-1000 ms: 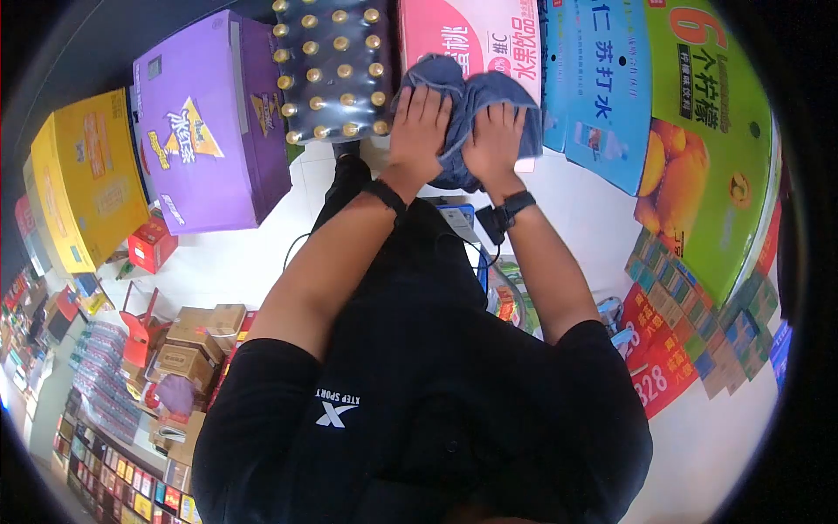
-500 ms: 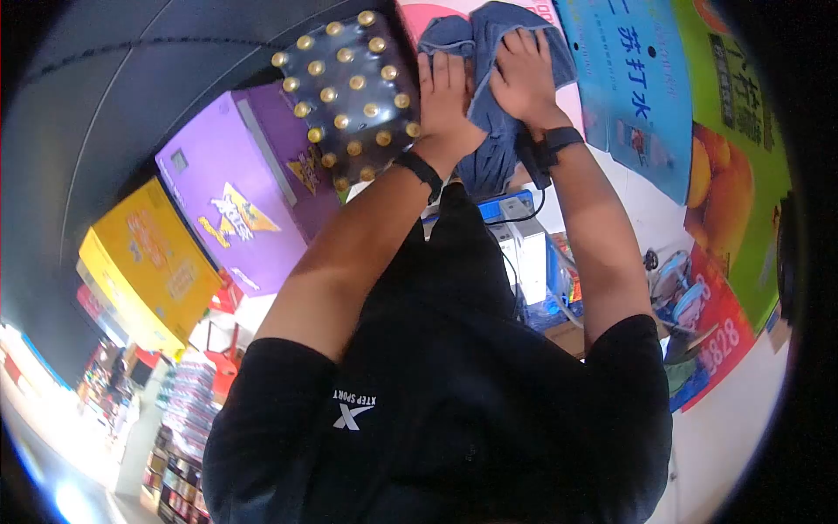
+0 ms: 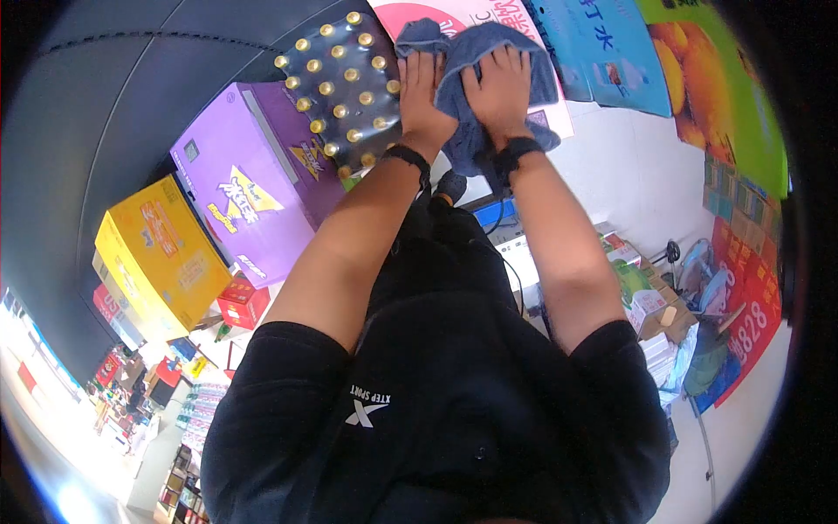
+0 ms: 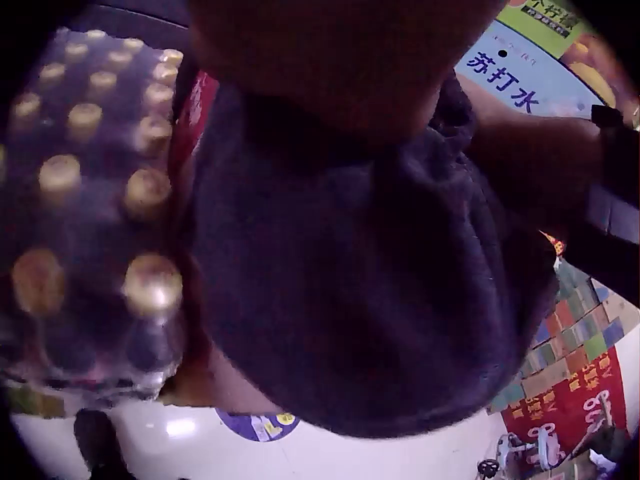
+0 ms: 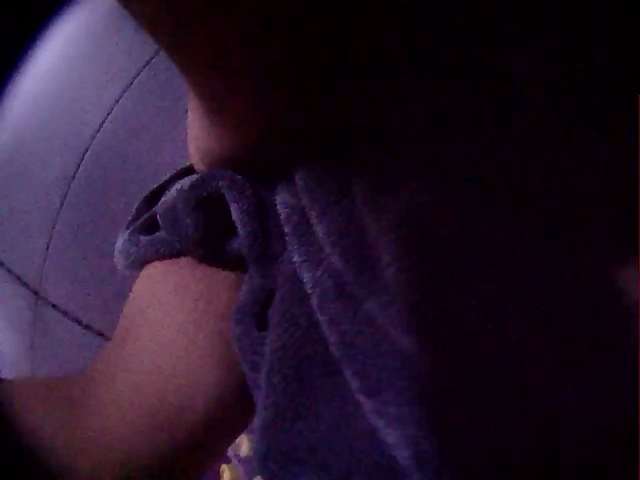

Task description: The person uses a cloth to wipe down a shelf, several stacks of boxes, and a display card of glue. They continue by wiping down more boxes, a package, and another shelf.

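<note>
A dark grey-blue cloth lies bunched over a pink drink carton, its loose folds hanging toward me. My left hand rests on the cloth's left part with its fingers stretched forward. Beside it, my right hand presses on the broader right part, fingers extended and slightly spread. In the left wrist view the cloth covers most of the carton beneath. The right wrist view is dark; folds of the cloth show there next to my left forearm.
A film-wrapped pack of bottles with gold caps stands close left of the cloth. Farther left are a purple carton and a yellow carton. Blue cartons and a green carton stand to the right.
The head view has tilted, so the cartons appear shifted and turned. Both hands stay on the cloth, which has moved over the pink carton and now lies more spread on its right side.
</note>
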A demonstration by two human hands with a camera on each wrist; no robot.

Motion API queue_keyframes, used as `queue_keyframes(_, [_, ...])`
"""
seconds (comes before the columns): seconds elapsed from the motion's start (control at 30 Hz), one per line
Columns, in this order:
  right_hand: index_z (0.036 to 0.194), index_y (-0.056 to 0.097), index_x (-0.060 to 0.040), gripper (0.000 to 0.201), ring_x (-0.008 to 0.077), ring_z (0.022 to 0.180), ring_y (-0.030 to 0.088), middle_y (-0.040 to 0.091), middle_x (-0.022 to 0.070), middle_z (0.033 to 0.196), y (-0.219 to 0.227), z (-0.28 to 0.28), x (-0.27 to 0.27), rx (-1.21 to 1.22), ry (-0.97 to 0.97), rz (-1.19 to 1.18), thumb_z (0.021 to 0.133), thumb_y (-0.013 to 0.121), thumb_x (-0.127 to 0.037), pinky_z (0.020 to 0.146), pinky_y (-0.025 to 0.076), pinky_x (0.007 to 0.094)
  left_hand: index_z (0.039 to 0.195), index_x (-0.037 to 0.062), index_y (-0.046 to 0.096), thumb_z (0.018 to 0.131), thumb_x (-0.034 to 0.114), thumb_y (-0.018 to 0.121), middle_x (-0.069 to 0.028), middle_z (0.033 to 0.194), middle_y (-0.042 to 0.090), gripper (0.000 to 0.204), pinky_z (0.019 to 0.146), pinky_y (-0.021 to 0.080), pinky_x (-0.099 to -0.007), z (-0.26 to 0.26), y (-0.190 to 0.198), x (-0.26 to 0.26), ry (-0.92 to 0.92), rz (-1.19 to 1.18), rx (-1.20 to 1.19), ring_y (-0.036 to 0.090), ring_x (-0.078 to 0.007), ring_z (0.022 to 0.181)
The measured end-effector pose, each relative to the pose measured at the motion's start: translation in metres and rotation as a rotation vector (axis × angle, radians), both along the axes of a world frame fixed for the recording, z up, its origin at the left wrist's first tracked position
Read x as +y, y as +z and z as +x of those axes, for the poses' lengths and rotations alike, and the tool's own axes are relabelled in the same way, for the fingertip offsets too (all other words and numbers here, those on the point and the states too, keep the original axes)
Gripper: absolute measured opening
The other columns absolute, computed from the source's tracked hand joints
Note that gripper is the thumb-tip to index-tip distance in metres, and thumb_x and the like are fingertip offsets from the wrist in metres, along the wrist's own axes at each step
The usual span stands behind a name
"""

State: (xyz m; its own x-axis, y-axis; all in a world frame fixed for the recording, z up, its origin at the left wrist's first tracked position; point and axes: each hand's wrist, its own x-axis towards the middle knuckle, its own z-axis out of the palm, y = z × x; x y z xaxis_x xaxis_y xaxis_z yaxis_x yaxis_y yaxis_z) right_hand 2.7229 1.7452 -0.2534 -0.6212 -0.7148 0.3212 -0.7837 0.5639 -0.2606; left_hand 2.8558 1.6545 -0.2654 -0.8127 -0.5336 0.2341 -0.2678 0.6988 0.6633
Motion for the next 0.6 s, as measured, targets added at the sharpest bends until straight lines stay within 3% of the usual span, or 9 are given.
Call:
queue_keyframes(0.13, [0.121,0.074,-0.0040,0.045,0.0407,0.131,0.054,0.065,0.0195,0.134,0.014,0.044,0.062,-0.063,0.015,0.138,0.095,0.063,-0.038,0.124,0.028,0.0604,0.161,-0.0007,0.039,0.091,0.020,0.069,-0.0194,0.167,0.038,0.079,0.132,0.019,-0.0493,0.042,-0.009,0.072,0.113,0.242,0.057,0.023,-0.0487,0.158])
queue_keyframes(0.17, [0.121,0.074,-0.0040,0.043,0.0409,0.132,0.054,0.065,0.0192,0.134,0.011,0.051,0.078,-0.075,0.033,0.097,0.095,0.063,-0.037,0.124,0.027,0.0611,0.165,0.0000,0.026,0.094,0.021,0.069,-0.0283,0.166,0.035,0.085,0.128,0.028,-0.0472,0.051,-0.034,0.095,0.145,0.481,0.120,0.026,-0.0523,0.155])
queue_keyframes(0.27, [0.116,0.073,-0.0036,0.033,0.0414,0.130,0.056,0.068,0.0191,0.129,0.006,0.071,0.117,-0.090,0.049,0.041,0.096,0.065,-0.029,0.122,0.032,0.0592,0.167,-0.0022,0.013,0.098,0.022,0.065,-0.0360,0.164,0.033,0.090,0.123,0.036,-0.0499,0.065,-0.015,0.132,0.189,0.352,-0.129,0.036,-0.0529,0.149])
queue_keyframes(0.3, [0.113,0.073,-0.0035,0.029,0.0412,0.126,0.059,0.069,0.0191,0.125,0.007,0.074,0.126,-0.175,0.068,-0.005,0.096,0.065,-0.025,0.120,0.035,0.0574,0.158,-0.0065,0.034,0.102,0.026,0.060,-0.0436,0.145,0.050,0.069,0.108,0.048,-0.0552,0.073,-0.003,0.145,0.254,0.308,-0.072,0.056,-0.0551,0.130])
queue_keyframes(0.33, [0.111,0.073,-0.0033,0.025,0.0410,0.122,0.061,0.070,0.0191,0.121,0.008,0.077,0.135,-0.262,0.088,-0.052,0.095,0.065,-0.021,0.119,0.039,0.0556,0.158,-0.0065,0.034,0.102,0.026,0.060,-0.0436,0.145,0.050,0.069,0.108,0.048,-0.0552,0.075,0.005,0.145,0.259,0.313,-0.072,0.056,-0.0551,0.130])
queue_keyframes(0.4, [0.109,0.070,-0.0011,0.019,0.0430,0.109,0.065,0.072,0.0200,0.112,0.019,0.085,0.152,-0.350,0.111,-0.144,0.095,0.063,-0.012,0.107,0.050,0.0512,0.130,-0.0076,0.058,0.105,0.025,0.056,-0.0403,0.112,0.067,0.041,0.093,0.053,-0.0584,0.087,0.006,0.140,0.227,0.502,-0.463,0.065,-0.0571,0.106])
queue_keyframes(0.43, [0.108,0.069,-0.0003,0.018,0.0454,0.105,0.065,0.072,0.0207,0.108,0.019,0.089,0.162,-0.482,0.069,-0.207,0.095,0.061,-0.010,0.101,0.052,0.0511,0.104,-0.0041,0.065,0.106,0.024,0.056,-0.0347,0.089,0.069,0.029,0.083,0.052,-0.0614,0.101,0.005,0.142,0.213,0.364,-0.282,0.066,-0.0569,0.092])
queue_keyframes(0.53, [0.114,0.068,0.0008,0.019,0.0405,0.094,0.070,0.074,0.0179,0.100,0.019,0.097,0.185,-0.727,-0.021,-0.216,0.100,0.055,-0.006,0.087,0.056,0.0453,0.103,-0.0021,0.067,0.105,0.024,0.058,-0.0326,0.093,0.070,0.028,0.083,0.052,-0.0599,0.138,0.028,0.130,0.241,0.405,-0.180,0.067,-0.0544,0.095])
queue_keyframes(0.6, [0.122,0.069,-0.0005,0.023,0.0249,0.099,0.072,0.077,0.0119,0.104,0.027,0.113,0.198,-1.087,-0.057,-0.503,0.107,0.055,-0.009,0.088,0.055,0.0389,0.110,-0.0011,0.070,0.104,0.028,0.062,-0.0315,0.100,0.071,0.031,0.087,0.053,-0.0562,0.164,0.043,0.112,0.303,0.353,-0.119,0.068,-0.0528,0.098])
